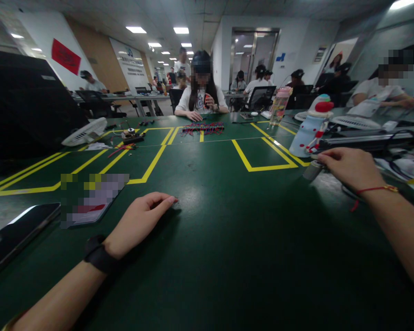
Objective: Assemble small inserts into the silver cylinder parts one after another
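On the right, my right hand [353,166] pinches the top of a small grey cylindrical object [312,170] beside a light blue bottle [305,133] with a red top. My left hand [143,218] rests low over the green table [221,220] at centre left, its thumb and fingers pressed together. Whether anything small sits between those fingertips is too small to tell. Left of that hand lies a phone-like flat object [96,202], partly blurred out, and a dark phone [20,234] lies further left.
Across the table a person [202,92] sits behind a bundle of red and blue wires [203,128]. Small parts with wires [129,135] and a white fan [84,132] are at the back left. A clear bottle [279,108] and cables [407,168] are on the right.
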A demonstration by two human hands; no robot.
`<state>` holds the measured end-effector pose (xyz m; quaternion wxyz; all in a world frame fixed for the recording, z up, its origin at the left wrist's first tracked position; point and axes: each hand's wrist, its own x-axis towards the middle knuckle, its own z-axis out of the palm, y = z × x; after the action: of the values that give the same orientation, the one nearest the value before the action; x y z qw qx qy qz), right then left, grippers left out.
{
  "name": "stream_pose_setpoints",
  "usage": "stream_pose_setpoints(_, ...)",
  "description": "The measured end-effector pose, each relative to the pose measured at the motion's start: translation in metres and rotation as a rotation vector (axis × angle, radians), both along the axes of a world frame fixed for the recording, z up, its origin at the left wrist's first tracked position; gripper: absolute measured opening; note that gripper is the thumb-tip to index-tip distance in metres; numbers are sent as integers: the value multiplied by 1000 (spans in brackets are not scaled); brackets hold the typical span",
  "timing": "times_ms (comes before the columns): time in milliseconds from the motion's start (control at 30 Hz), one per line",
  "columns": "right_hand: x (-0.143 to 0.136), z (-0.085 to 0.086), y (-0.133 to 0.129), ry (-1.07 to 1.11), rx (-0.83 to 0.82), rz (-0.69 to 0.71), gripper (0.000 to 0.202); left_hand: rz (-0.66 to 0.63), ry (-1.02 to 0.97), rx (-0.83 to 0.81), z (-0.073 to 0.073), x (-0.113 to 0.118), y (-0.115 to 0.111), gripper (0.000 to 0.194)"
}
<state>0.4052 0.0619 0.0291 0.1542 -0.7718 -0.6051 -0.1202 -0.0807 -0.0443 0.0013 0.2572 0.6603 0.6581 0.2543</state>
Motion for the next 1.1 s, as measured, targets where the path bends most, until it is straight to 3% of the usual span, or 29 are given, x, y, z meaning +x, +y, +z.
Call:
stream_pose_setpoints(167, -4, 2, -2, 39, -55, 15, 34, 1, 8, 8, 1, 1, 0, 43)
stream_pose_setpoints(633, -11, -12, 1, 112, 188, 31, 26, 6, 9, -14, 2, 2, -1, 42)
stream_pose_setpoints(767, -8, -5, -2, 105, 205, 37, 30, 3, 13, -6, 3, 3, -1, 43)
stream_pose_setpoints(933, 0, 4, -4, 30, 66, 43, 29, 6, 18, -9, 5, 4, -2, 44)
stream_pose_setpoints(1100, -3, 1, -1, -9, 9, 50, 26, 8, 12, -6, 4, 3, -2, 43)
